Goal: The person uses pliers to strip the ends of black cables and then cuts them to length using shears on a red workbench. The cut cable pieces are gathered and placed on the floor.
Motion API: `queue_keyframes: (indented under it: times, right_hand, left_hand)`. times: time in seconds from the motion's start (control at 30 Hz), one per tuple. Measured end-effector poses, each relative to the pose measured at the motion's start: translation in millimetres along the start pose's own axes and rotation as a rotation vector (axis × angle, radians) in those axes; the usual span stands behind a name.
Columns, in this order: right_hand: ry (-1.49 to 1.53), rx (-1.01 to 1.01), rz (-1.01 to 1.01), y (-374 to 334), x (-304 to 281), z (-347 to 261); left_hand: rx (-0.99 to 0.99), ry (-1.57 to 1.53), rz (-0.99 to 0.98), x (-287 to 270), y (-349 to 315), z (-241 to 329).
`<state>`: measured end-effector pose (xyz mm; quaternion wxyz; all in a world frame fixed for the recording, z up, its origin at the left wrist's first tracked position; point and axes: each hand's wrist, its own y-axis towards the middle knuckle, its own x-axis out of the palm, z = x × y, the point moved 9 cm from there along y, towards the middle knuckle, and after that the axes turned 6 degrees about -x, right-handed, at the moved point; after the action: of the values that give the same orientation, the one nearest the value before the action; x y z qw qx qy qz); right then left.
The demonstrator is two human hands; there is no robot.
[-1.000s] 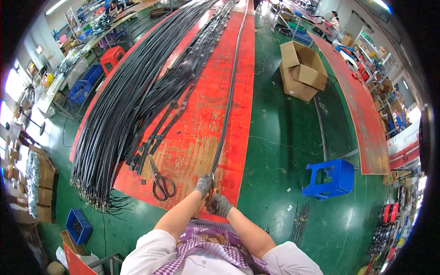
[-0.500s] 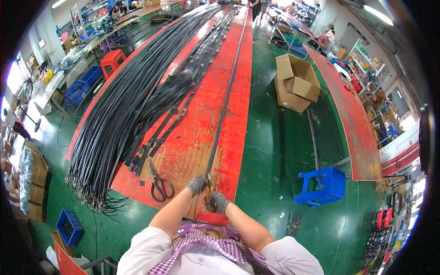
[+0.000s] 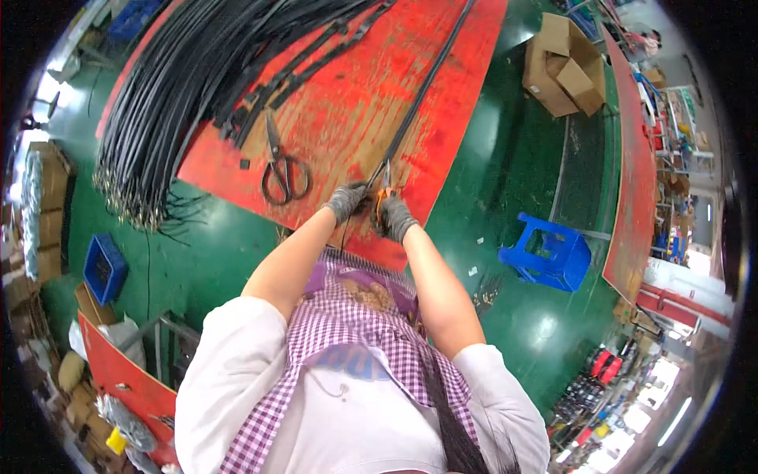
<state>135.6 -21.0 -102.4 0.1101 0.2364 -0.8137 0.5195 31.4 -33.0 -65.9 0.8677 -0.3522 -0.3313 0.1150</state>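
My left hand [image 3: 346, 202], in a grey glove, is closed around the near end of a long black cable [image 3: 417, 103] that runs away up the red table. Close beside it, my gloved right hand [image 3: 395, 218] grips a pair of orange-handled pliers [image 3: 384, 194]. Their metal jaws point away from me, next to the cable; whether they touch it I cannot make out. Large black-handled scissors [image 3: 284, 177] lie on the table left of my hands. A thick bundle of black cables [image 3: 170, 103] hangs over the table's left edge.
The worn red table [image 3: 347, 103] ends just in front of me. A blue stool [image 3: 546, 251] and an open cardboard box [image 3: 564, 67] stand on the green floor to the right. On the left floor sits a blue crate [image 3: 105, 268]. Another red tabletop [image 3: 632, 197] stands far right.
The view has tipped downward and turned, so the table sits higher in the picture. Both hands stay together at the cable's near end. The pliers now show more plainly in my right hand.
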Motion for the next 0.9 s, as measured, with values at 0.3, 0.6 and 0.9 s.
queue_keyframes:
  times: [0.3, 0.6, 0.9]
  right_hand:
    - [-0.135, -0.019, 0.269, -31, 32, -29]
    - [-0.356, -0.045, 0.335, -18, 7, -6]
    - [-0.204, 0.025, 0.291, -28, 33, -7]
  left_hand:
    - [0.137, 0.182, 0.296, -8, 3, 21]
    - [0.16, 0.207, 0.298, 6, 4, 39]
    - [0.176, 0.159, 0.154, -15, 5, 23]
